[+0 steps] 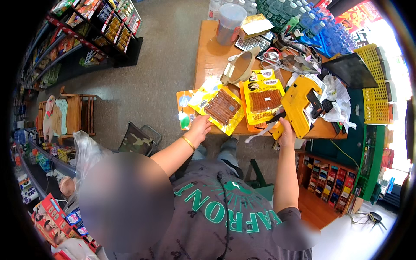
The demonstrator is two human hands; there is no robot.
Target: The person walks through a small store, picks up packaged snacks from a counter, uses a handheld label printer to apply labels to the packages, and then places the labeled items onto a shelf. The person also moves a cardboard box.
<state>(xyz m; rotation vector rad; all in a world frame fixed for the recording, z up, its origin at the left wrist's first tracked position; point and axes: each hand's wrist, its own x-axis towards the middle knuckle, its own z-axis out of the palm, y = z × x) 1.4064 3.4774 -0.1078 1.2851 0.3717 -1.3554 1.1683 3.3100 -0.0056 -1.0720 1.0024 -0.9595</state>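
My left hand (199,129) pinches the lower left edge of a yellow snack packet (222,107). Through the packet's clear window, reddish-brown strips show, with a small sticker on them. An orange-and-white packet (183,111) lies partly beneath it. In my right hand (286,135) is a yellow price label gun (296,105), gripped by its handle, with a pale strip trailing below. Just left of the gun lies a stack of similar yellow packets (265,99); the top one has a small white label on its window.
On the wooden table (208,54) stand a clear plastic tub (231,24), an open oval brown case (243,67) and a calculator (255,43). Bottles fill the back; a dark screen (350,70) and crumpled plastic bags (339,102) are at right. A camouflage folding stool (138,138) sits left of my legs.
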